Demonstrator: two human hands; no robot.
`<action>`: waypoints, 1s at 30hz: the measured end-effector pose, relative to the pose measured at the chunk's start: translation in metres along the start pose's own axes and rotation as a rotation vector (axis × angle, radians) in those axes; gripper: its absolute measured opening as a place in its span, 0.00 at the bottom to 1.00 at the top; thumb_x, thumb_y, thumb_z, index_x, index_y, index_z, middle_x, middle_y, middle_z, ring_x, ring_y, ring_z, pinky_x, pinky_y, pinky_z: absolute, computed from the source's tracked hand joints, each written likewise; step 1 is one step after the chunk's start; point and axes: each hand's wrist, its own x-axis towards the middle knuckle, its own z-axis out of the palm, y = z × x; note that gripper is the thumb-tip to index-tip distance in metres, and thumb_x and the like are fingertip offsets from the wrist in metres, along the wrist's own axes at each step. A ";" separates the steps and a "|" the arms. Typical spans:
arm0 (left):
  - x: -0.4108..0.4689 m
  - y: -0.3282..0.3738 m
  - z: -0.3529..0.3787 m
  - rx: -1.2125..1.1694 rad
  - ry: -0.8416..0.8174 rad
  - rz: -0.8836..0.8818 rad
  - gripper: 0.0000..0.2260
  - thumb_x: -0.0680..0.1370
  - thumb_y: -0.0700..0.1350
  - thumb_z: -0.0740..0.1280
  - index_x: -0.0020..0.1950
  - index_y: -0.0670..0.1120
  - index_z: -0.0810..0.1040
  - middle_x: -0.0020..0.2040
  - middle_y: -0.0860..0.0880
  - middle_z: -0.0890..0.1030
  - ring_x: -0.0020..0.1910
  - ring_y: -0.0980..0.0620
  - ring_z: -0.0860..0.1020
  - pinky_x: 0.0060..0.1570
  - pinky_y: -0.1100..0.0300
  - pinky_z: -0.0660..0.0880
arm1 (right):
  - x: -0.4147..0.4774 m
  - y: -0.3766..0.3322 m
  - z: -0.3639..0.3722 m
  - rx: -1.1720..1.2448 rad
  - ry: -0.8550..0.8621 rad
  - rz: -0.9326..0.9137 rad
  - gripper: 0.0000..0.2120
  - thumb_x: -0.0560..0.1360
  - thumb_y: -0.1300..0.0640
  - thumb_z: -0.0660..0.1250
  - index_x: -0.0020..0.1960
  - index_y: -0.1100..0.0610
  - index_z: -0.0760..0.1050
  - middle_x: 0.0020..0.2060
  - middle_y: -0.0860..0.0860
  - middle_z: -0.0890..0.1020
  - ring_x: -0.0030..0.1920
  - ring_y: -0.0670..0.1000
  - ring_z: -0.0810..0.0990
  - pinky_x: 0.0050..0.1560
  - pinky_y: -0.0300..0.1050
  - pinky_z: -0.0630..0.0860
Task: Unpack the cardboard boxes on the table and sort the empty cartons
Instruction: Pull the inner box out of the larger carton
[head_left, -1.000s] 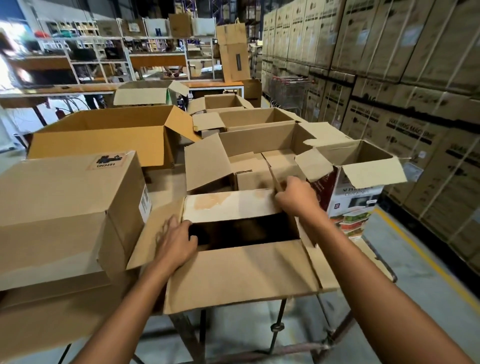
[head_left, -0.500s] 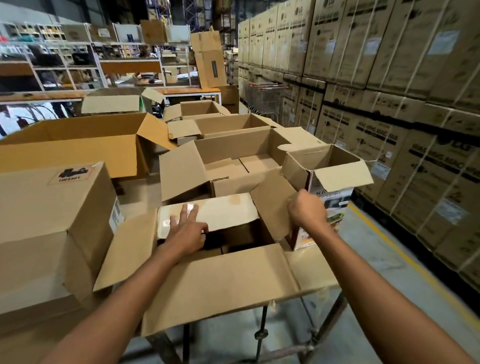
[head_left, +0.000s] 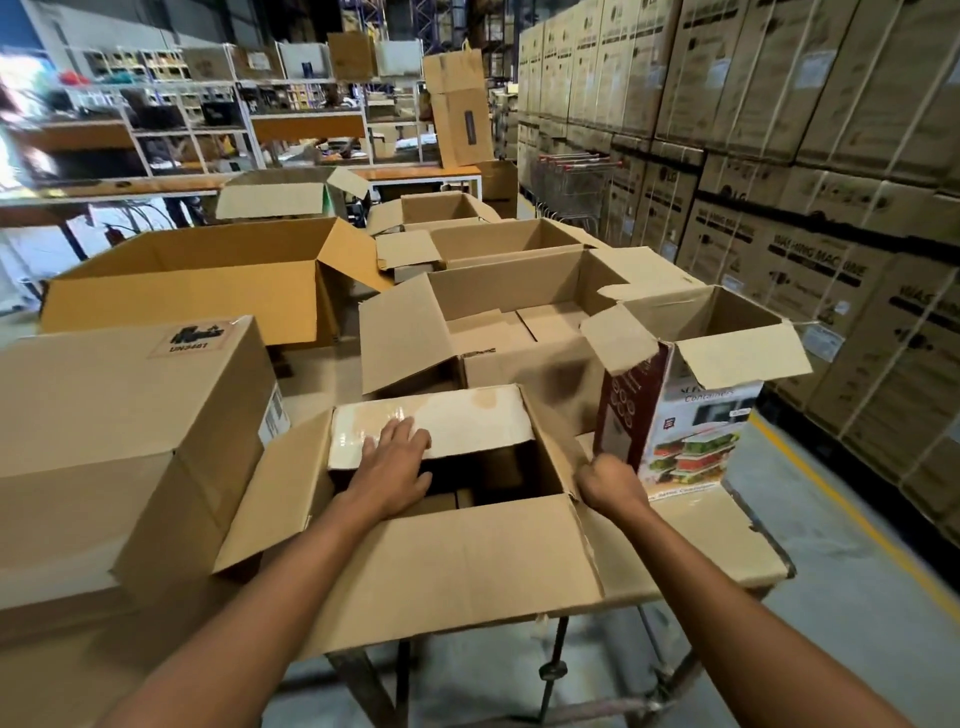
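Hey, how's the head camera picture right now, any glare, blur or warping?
Head view: glare whitens the taped far flap under the left hand; the open box is deeply shadowed inside; the upper-left shelves are blurred and overexposed; the wide lens bows the stacked cartons at right.

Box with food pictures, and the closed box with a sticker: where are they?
Printed cardboard box with food pictures (head_left: 693, 441): head view, front side.
Closed brown cardboard box with sticker (head_left: 119, 395): head view, flat top.
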 end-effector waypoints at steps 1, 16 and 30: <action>0.000 0.000 0.000 0.003 0.021 0.010 0.23 0.79 0.49 0.66 0.72 0.50 0.63 0.80 0.43 0.54 0.80 0.42 0.50 0.76 0.39 0.52 | 0.004 -0.006 -0.002 0.016 0.049 -0.033 0.19 0.81 0.51 0.57 0.60 0.62 0.77 0.59 0.62 0.81 0.60 0.64 0.78 0.56 0.50 0.74; 0.068 -0.034 -0.092 -0.213 -0.087 -0.044 0.15 0.76 0.38 0.66 0.62 0.48 0.79 0.57 0.46 0.81 0.57 0.48 0.79 0.57 0.52 0.77 | 0.038 -0.101 -0.026 -0.086 0.111 -0.574 0.31 0.76 0.52 0.71 0.76 0.51 0.63 0.68 0.52 0.71 0.67 0.54 0.73 0.62 0.49 0.75; 0.151 -0.049 -0.062 0.220 0.045 -0.157 0.44 0.75 0.73 0.54 0.81 0.52 0.41 0.79 0.42 0.56 0.78 0.38 0.55 0.72 0.27 0.47 | 0.139 -0.145 -0.024 -0.139 -0.205 -0.496 0.56 0.75 0.50 0.73 0.79 0.50 0.29 0.73 0.61 0.69 0.70 0.61 0.72 0.69 0.54 0.69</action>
